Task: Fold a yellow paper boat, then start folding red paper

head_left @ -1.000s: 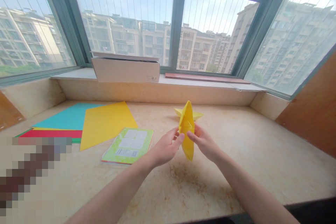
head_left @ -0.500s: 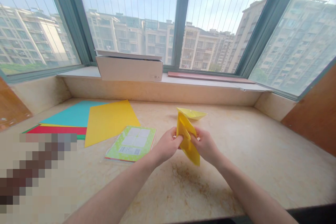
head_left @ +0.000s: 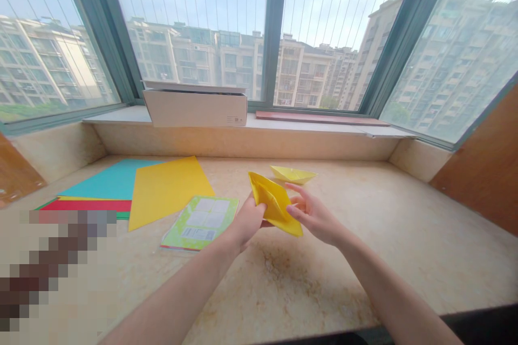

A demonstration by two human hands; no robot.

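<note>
A folded yellow paper piece (head_left: 274, 202) is held above the marble sill between both hands. My left hand (head_left: 247, 221) grips its left side with closed fingers. My right hand (head_left: 313, 214) holds its right side, thumb on top and fingers partly spread beneath. The piece lies tilted, its left tip raised and its right tip low. Just behind it, a finished light-yellow paper boat (head_left: 293, 174) rests on the sill.
A yellow sheet (head_left: 168, 187) overlaps teal (head_left: 108, 180) and red sheets (head_left: 87, 205) at the left. A green booklet (head_left: 200, 222) lies beside my left hand. A white box (head_left: 195, 104) stands on the window ledge. A blurred patch covers the lower left.
The yellow piece was upright a second ago. Both hands have turned it over to the left until it lies nearly flat, and my right fingers have spread.
</note>
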